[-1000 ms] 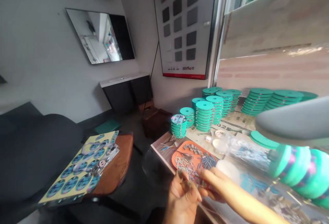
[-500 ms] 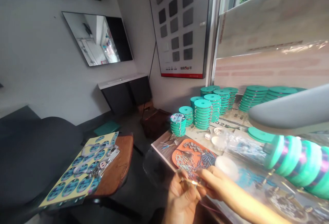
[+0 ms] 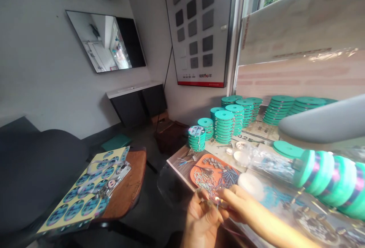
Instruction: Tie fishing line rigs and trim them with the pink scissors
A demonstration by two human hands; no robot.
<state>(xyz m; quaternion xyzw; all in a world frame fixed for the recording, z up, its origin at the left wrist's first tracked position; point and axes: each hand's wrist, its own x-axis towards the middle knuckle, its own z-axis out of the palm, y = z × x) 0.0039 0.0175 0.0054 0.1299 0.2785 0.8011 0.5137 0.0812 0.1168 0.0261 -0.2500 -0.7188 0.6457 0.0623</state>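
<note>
My left hand (image 3: 201, 217) is closed in a pinch at the table's front edge, palm turned up. Right against it, my right hand (image 3: 235, 202) pinches from the other side. A small, thin, bright piece shows between the fingertips, too small and blurred to name. A dark thin line hangs below the hands. Just beyond the fingers lies an orange tray (image 3: 200, 160), holding small grey pieces, pale thin pins and dark blue-grey pins in separate heaps.
Stacks of green spools (image 3: 224, 126) stand along the back of the table. More spools (image 3: 325, 177) sit on a shaft at right, below a grey lamp-like arm (image 3: 319, 120). A white round dish (image 3: 251, 186) is beside my right hand. At left, a sticker sheet (image 3: 82, 191) lies on a brown stool (image 3: 134, 179).
The hands stay together in nearly the same place, with slight finger movement. The bright piece between the fingertips shows at a different angle. The view has shifted slightly.
</note>
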